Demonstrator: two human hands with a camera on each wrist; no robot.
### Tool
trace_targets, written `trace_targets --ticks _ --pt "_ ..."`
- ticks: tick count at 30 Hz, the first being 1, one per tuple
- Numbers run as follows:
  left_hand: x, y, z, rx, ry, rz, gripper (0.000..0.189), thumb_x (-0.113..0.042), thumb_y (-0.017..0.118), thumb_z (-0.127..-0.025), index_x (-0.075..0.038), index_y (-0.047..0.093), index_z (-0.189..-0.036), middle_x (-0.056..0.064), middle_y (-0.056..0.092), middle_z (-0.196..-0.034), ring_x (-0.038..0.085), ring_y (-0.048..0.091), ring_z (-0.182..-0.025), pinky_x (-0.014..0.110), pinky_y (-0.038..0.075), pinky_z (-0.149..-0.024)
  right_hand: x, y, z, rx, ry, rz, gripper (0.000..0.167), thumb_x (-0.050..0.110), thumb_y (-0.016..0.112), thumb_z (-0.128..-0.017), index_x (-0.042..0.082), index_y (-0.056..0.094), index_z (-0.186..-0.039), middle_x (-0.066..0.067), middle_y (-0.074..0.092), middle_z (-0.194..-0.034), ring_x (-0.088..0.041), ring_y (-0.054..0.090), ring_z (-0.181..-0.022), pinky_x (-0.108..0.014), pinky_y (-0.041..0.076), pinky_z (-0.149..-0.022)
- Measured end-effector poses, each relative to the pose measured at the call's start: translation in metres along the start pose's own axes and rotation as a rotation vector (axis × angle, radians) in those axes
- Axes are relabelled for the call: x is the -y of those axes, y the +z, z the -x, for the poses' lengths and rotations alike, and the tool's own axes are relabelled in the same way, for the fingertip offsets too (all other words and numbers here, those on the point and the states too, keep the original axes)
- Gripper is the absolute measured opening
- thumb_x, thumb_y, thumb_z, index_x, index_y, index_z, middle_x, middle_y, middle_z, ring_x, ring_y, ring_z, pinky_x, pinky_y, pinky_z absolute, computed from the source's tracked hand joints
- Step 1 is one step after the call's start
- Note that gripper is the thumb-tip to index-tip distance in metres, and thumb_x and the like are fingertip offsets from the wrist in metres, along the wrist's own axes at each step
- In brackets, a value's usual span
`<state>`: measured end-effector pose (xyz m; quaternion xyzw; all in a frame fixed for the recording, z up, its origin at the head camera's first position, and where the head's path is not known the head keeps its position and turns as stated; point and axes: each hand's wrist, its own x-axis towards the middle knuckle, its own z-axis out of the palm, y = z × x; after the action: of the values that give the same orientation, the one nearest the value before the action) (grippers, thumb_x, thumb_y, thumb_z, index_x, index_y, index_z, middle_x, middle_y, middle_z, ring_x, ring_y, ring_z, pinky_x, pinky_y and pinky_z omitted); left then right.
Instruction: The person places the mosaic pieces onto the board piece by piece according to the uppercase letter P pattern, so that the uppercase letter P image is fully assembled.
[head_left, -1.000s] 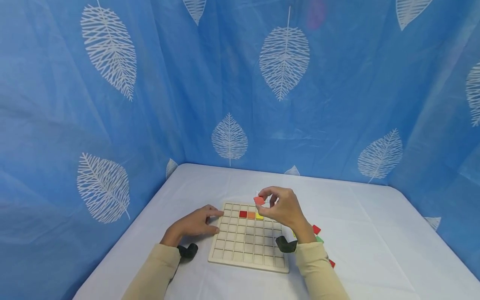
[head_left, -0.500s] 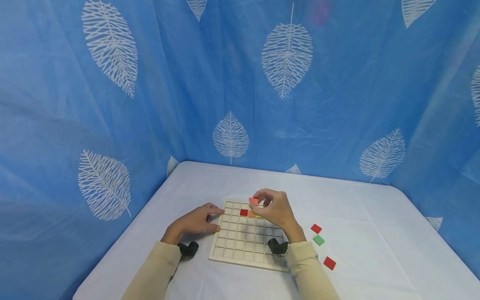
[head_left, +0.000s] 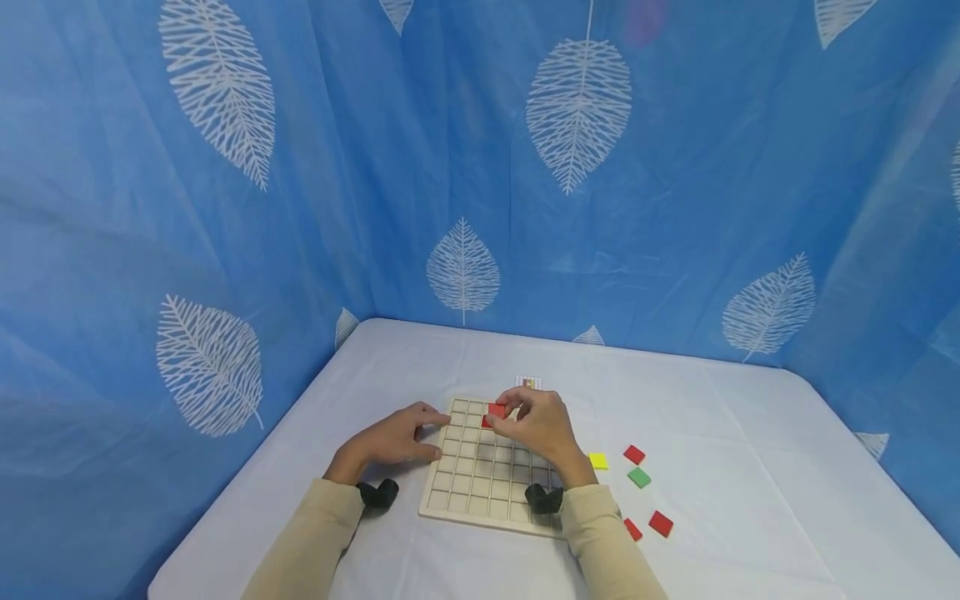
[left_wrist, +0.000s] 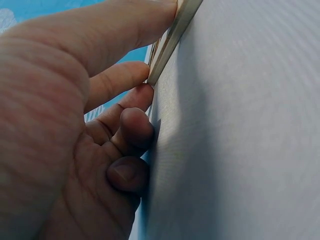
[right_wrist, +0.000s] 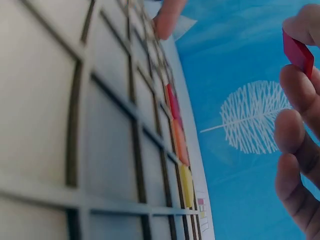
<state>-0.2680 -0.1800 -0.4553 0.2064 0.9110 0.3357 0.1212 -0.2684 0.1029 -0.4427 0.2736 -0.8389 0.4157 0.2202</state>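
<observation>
My right hand (head_left: 542, 427) pinches a red square tile (head_left: 496, 411) between thumb and fingers, above the far part of a pale wooden grid board (head_left: 467, 502). In the right wrist view the held tile stands clear of the board. A row of red (right_wrist: 172, 102), orange (right_wrist: 180, 142) and yellow (right_wrist: 187, 185) tiles sits in the board's cells; in the head view my right hand hides most of it. My left hand (head_left: 397, 435) touches the board's left edge with thumb and index fingertip. Its other fingers bend loosely beside the edge in the left wrist view.
Right of the board lie loose tiles: a yellow one (head_left: 597, 461), a green one (head_left: 639, 477) and several red ones (head_left: 661, 523). A small printed grid card (head_left: 528, 382) lies behind the board. Blue leaf-patterned cloth (head_left: 405, 208) hangs around the white table (head_left: 750, 467).
My right hand has moved left and lower with the red tile, to over the red tile in the row. Loose tiles on the right have come into view. The left hand stays at the board's edge.
</observation>
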Motion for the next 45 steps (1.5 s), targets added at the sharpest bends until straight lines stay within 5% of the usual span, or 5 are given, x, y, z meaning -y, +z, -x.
trace_targets --ticks 9,15,22,36,45 --pt "-0.004 -0.003 -0.001 -0.007 -0.01 0.01 0.059 -0.031 0.079 -0.084 -0.022 0.061 -0.14 0.0 0.054 -0.127 0.016 0.049 -0.092 0.032 0.043 -0.078 -0.001 0.006 -0.003 -0.016 -0.02 0.026 0.016 0.03 0.085 -0.079 0.02 0.075 -0.086 0.013 0.065 -0.066 0.003 0.053 -0.055 -0.02 0.045 -0.052" --pt "-0.005 -0.004 -0.001 -0.011 0.015 0.017 0.06 -0.031 0.079 -0.084 -0.018 0.06 -0.14 0.002 0.055 -0.127 0.016 0.048 -0.089 0.032 0.042 -0.075 -0.001 0.01 -0.003 -0.006 0.06 -0.054 0.018 0.031 0.085 -0.08 0.019 0.076 -0.088 0.012 0.064 -0.067 0.0 0.055 -0.055 -0.022 0.046 -0.051" --pt "-0.006 -0.004 0.001 -0.016 0.013 0.027 0.059 -0.03 0.079 -0.084 -0.018 0.061 -0.14 0.002 0.054 -0.127 0.017 0.048 -0.089 0.032 0.042 -0.074 0.002 0.012 -0.004 0.036 0.191 0.007 0.019 0.038 0.083 -0.081 0.022 0.076 -0.086 0.012 0.061 -0.064 -0.005 0.041 -0.045 -0.023 0.034 -0.047" --pt "-0.005 -0.003 -0.001 -0.008 0.002 0.021 0.059 -0.032 0.079 -0.084 -0.02 0.061 -0.14 0.001 0.055 -0.127 0.016 0.049 -0.093 0.031 0.043 -0.078 0.009 0.016 -0.006 0.151 0.396 0.073 0.023 0.043 0.082 -0.08 0.022 0.076 -0.085 0.006 0.06 -0.065 -0.01 0.046 -0.05 -0.028 0.037 -0.047" --pt "-0.002 0.0 0.0 -0.005 -0.009 0.028 0.06 -0.033 0.08 -0.083 -0.021 0.061 -0.139 -0.001 0.055 -0.126 0.016 0.049 -0.094 0.034 0.043 -0.079 0.01 0.021 -0.002 0.231 0.413 0.155 0.027 0.043 0.084 -0.078 0.019 0.078 -0.089 0.008 0.06 -0.065 -0.011 0.051 -0.055 -0.03 0.041 -0.049"
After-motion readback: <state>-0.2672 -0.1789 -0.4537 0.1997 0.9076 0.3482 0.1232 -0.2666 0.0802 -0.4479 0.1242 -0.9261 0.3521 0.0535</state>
